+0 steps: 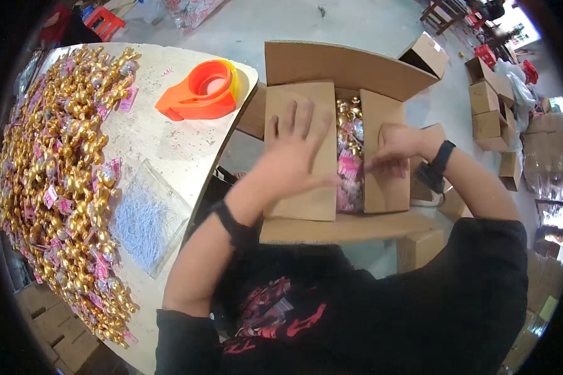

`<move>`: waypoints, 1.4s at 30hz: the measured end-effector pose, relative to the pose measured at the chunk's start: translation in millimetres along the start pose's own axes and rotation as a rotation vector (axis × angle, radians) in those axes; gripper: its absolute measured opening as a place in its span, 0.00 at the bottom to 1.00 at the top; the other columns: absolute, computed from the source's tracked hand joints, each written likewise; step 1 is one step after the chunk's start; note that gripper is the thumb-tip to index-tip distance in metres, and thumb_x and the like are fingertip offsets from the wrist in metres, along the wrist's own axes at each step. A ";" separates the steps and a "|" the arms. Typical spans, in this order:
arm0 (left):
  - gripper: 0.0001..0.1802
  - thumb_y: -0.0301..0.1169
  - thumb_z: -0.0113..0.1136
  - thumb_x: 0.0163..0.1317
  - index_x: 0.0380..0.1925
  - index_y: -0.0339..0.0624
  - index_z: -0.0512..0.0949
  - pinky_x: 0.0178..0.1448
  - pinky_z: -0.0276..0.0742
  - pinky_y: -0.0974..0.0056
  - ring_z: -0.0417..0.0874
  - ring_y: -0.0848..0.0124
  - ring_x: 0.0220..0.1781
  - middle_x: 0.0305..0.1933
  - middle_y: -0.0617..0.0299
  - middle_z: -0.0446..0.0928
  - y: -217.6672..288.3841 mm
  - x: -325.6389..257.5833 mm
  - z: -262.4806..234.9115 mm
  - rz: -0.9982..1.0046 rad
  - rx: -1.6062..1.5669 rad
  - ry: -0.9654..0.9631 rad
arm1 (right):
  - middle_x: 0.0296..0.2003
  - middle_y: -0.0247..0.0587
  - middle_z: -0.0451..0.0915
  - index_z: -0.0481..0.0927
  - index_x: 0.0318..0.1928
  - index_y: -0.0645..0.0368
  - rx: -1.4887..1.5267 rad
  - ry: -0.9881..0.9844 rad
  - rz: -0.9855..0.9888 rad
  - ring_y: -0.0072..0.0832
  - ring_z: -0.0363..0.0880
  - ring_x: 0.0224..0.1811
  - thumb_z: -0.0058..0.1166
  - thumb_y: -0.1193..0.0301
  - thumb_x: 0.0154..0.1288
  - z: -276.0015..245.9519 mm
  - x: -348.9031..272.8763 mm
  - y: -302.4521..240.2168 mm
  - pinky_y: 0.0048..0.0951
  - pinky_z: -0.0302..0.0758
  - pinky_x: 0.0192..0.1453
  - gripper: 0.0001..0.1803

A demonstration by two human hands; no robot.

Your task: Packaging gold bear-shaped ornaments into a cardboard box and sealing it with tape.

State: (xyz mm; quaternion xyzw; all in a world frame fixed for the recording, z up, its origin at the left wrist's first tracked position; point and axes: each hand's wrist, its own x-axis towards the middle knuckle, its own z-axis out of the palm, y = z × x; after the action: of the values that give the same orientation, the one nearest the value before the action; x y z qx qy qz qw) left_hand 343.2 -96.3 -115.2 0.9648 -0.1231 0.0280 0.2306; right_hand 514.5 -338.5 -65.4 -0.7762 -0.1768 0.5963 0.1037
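A brown cardboard carton (350, 62) stands in front of me, with its long far and near flaps folded outward. Its left short flap (300, 200) and right short flap (386, 194) are turned inward over the contents. Through the gap between them show shiny gold balloon-like figures (350, 128) with pink tags, in clear wrapping. My left hand (294, 150) is spread over the left flap, fingers apart, slightly blurred. My right hand (397, 149) rests at the right flap, fingers loosely bent and apart, holding nothing visible.
The white table (169, 144) at left bears a heap of gold figures (62, 187) with pink tags, an orange tape dispenser (200, 94) with yellow tape, and a clear tray of pale blue strings (141, 222). Cardboard boxes (488, 106) stand on the floor at right.
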 end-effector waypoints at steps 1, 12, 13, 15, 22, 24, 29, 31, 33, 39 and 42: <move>0.67 0.74 0.64 0.53 0.83 0.47 0.52 0.81 0.43 0.26 0.45 0.36 0.86 0.85 0.38 0.48 5.7 -0.7 12.0 0.024 0.145 -0.055 | 0.18 0.44 0.84 0.84 0.20 0.67 -0.008 0.014 0.040 0.32 0.86 0.18 0.74 0.46 0.61 1.4 3.5 -3.0 0.30 0.83 0.21 0.33; 0.65 0.75 0.64 0.50 0.81 0.47 0.59 0.80 0.43 0.25 0.47 0.42 0.87 0.85 0.44 0.51 3.6 8.7 15.2 -0.013 0.142 -0.108 | 0.17 0.39 0.84 0.85 0.20 0.62 -0.077 0.009 0.138 0.28 0.84 0.19 0.70 0.42 0.62 5.9 11.5 -18.5 0.29 0.81 0.25 0.33; 0.61 0.72 0.64 0.53 0.80 0.48 0.60 0.81 0.44 0.27 0.49 0.43 0.87 0.85 0.44 0.53 3.0 7.7 11.2 0.014 0.131 -0.093 | 0.19 0.39 0.84 0.86 0.21 0.62 -0.107 0.030 0.114 0.28 0.86 0.21 0.71 0.43 0.61 4.7 8.0 -17.3 0.30 0.82 0.28 0.32; 0.53 0.65 0.66 0.58 0.78 0.48 0.65 0.82 0.47 0.31 0.53 0.45 0.86 0.84 0.47 0.57 -3.0 -1.7 3.9 0.092 0.016 -0.098 | 0.24 0.41 0.86 0.87 0.27 0.61 -0.193 0.199 -0.057 0.30 0.88 0.28 0.73 0.43 0.59 10.6 1.2 2.1 0.33 0.84 0.33 0.29; 0.31 0.29 0.65 0.63 0.69 0.48 0.77 0.83 0.58 0.42 0.59 0.47 0.84 0.80 0.52 0.66 -25.4 -102.0 -15.2 0.031 -0.328 -0.164 | 0.71 0.51 0.70 0.77 0.69 0.53 -0.801 0.875 -0.585 0.50 0.67 0.76 0.73 0.49 0.58 62.9 -20.7 75.1 0.52 0.68 0.73 0.41; 0.33 0.29 0.66 0.61 0.70 0.48 0.76 0.83 0.58 0.42 0.59 0.46 0.84 0.80 0.50 0.67 -9.9 -115.6 -28.6 -0.005 -0.331 -0.189 | 0.74 0.50 0.67 0.75 0.71 0.55 -0.774 0.809 -0.532 0.53 0.60 0.79 0.72 0.50 0.59 67.0 -20.6 69.2 0.54 0.64 0.76 0.43; 0.36 0.39 0.73 0.56 0.66 0.42 0.78 0.81 0.62 0.46 0.64 0.44 0.82 0.75 0.45 0.72 -8.4 -115.9 -15.6 -0.061 -0.475 -0.010 | 0.76 0.51 0.66 0.71 0.72 0.59 -0.911 0.634 -0.531 0.54 0.61 0.79 0.68 0.51 0.62 39.1 -33.4 42.7 0.51 0.67 0.76 0.43; 0.33 0.48 0.66 0.66 0.64 0.38 0.79 0.81 0.61 0.46 0.66 0.43 0.81 0.73 0.43 0.74 -10.5 -113.1 0.0 -0.101 -0.530 0.141 | 0.77 0.52 0.64 0.71 0.73 0.60 -0.937 0.561 -0.491 0.54 0.61 0.80 0.68 0.56 0.62 28.6 -36.9 34.7 0.50 0.67 0.76 0.42; 0.29 0.43 0.66 0.68 0.62 0.34 0.79 0.79 0.65 0.49 0.71 0.46 0.78 0.69 0.43 0.78 3.4 -107.7 -0.7 -0.153 -0.598 0.261 | 0.79 0.54 0.61 0.68 0.75 0.60 -0.791 0.568 -0.576 0.54 0.58 0.81 0.64 0.61 0.64 23.2 -38.6 59.6 0.49 0.65 0.79 0.41; 0.30 0.32 0.68 0.66 0.66 0.35 0.73 0.73 0.71 0.49 0.78 0.43 0.70 0.62 0.42 0.81 3.9 -84.1 13.5 -0.340 -0.657 0.451 | 0.82 0.51 0.55 0.59 0.81 0.61 0.172 0.675 -0.623 0.42 0.51 0.85 0.49 0.62 0.74 82.3 -48.5 119.5 0.38 0.49 0.86 0.39; 0.33 0.32 0.64 0.70 0.71 0.32 0.65 0.72 0.72 0.52 0.79 0.45 0.68 0.63 0.37 0.78 -0.3 -67.1 23.7 -0.362 -0.219 0.595 | 0.79 0.51 0.61 0.55 0.81 0.66 0.922 0.675 -0.676 0.36 0.60 0.81 0.35 0.48 0.82 115.3 -30.1 115.7 0.38 0.57 0.83 0.41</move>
State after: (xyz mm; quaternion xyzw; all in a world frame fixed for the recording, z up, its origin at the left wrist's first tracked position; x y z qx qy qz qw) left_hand 278.2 -91.7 -143.9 0.8901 0.1198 0.2529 0.3596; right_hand 414.2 -462.2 -112.5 -0.6984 -0.0952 0.2697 0.6560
